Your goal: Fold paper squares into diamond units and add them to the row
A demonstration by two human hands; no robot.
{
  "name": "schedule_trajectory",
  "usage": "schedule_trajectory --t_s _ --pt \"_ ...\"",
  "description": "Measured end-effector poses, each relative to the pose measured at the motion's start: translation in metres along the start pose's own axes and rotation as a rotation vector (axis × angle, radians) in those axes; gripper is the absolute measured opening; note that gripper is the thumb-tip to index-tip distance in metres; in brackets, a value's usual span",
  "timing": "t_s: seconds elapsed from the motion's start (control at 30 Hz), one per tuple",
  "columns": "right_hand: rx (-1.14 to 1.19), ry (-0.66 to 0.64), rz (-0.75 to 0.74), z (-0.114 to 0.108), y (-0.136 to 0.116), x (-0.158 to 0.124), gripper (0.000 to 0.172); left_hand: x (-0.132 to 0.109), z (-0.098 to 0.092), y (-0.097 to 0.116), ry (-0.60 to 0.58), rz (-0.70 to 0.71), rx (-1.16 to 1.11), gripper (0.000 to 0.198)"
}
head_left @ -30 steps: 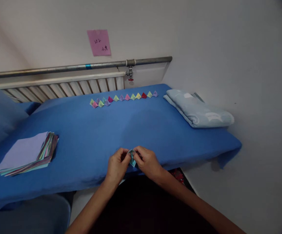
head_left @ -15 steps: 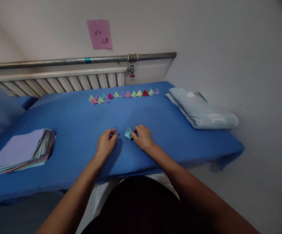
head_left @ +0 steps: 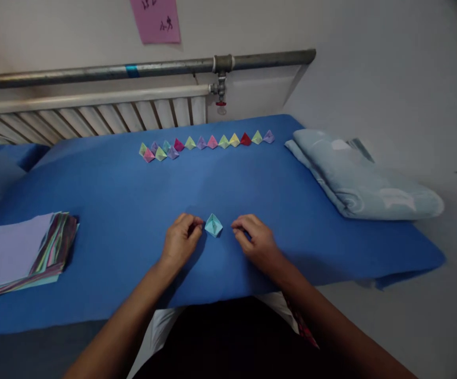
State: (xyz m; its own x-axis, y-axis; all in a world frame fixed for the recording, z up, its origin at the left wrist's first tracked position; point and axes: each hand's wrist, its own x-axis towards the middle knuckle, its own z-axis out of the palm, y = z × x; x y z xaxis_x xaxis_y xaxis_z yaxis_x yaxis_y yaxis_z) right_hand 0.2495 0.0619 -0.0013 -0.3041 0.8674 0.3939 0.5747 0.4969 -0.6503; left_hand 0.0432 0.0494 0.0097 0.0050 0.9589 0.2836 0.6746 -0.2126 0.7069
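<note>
A folded light-blue paper piece [head_left: 213,226] rests on the blue cloth between my two hands. Just left of it is my left hand [head_left: 183,237], its thumb and fingertips pressed together with nothing visible in them. To the right, a small gap from the paper, my right hand [head_left: 255,239] holds nothing; its thumb and forefinger are curled and slightly apart. Farther back lies a row of small folded papers in several colours, among them a red one [head_left: 245,139] and a yellow one [head_left: 234,139], with a shorter second row at its left end.
A stack of coloured paper sheets [head_left: 13,250] lies at the left. On the right is a folded pale-blue blanket [head_left: 366,179]. Behind the blue-covered surface [head_left: 126,205] stand a white radiator [head_left: 113,117] and a metal pipe [head_left: 165,68] with a valve.
My right hand has let go of the light-blue folded paper and moved right. My left hand has come closer to the paper. The view has tilted downward.
</note>
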Motion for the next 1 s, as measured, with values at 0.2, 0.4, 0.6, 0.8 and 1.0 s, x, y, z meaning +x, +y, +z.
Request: schedule_trajectory --t_s 0.2,0.4,0.6,0.8,1.0 --pt "-0.253 -0.254 -0.038 0.006 -0.014 0.011 0.03 -0.009 0.008 -0.009 -0.055 0.213 0.082 0.022" --pt "-0.398 -0.341 -0.056 0.007 -0.013 0.012 0.033 -0.007 0.011 -0.011 -0.083 0.31 0.192 0.029" --pt "-0.451 -0.387 -0.098 0.006 -0.012 0.014 0.03 -0.008 0.011 -0.012 -0.079 0.418 0.335 0.029" --pt "-0.427 -0.524 -0.156 -0.003 -0.005 0.025 0.034 -0.002 0.0 -0.014 -0.153 0.524 0.411 0.03" --pt "-0.479 -0.59 -0.25 -0.007 -0.002 0.031 0.037 0.003 -0.003 -0.016 -0.221 0.615 0.503 0.026"
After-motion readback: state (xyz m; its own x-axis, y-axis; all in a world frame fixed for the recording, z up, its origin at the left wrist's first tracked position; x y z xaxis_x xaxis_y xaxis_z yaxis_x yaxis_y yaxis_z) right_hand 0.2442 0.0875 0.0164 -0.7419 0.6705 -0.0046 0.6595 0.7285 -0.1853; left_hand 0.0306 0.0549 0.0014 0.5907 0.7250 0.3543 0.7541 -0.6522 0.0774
